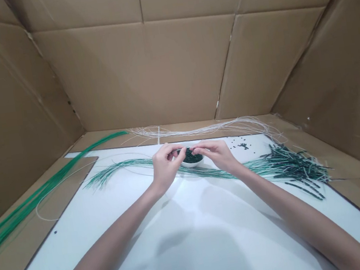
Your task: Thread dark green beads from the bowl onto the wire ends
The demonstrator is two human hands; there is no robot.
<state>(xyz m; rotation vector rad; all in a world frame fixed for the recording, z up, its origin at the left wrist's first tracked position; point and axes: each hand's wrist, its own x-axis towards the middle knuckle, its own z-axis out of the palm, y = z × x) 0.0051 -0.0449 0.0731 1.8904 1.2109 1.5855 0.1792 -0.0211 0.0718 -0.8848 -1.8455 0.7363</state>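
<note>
A small white bowl filled with tiny dark green beads stands between my hands. Just above its left rim, my left hand is closed in a pinch; a thin pale strand curves in from the left toward it and seems to be held there. My right hand pinches thumb and forefinger together over the bowl's right side, close to the left fingertips. What sits between those fingers is too small to make out. Below both hands passes a bundle of green strands.
Beaded strand ends pile up at the right. Loose dark beads lie behind my right hand. White strands stretch along the back, and long green strands lie at left. Cardboard walls enclose the white board.
</note>
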